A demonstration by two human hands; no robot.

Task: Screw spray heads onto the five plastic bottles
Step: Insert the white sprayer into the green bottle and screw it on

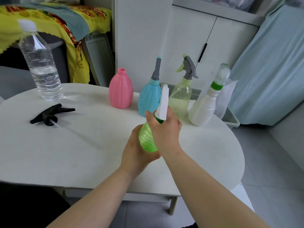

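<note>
A green ribbed bottle is held tilted over the white table. My left hand grips its body from below. My right hand wraps the neck, where a white spray head sits on a green collar. Behind stand a pink bottle with an open neck, a blue bottle with a grey head, a clear yellowish bottle with a grey trigger head, and a white bottle with a green collar and clear cap. A black spray head lies loose at the left.
A clear water bottle with a white cap stands at the table's far left. A grey bin sits behind the table's right edge, white cabinets beyond it. A yellow patterned cloth hangs at the back left.
</note>
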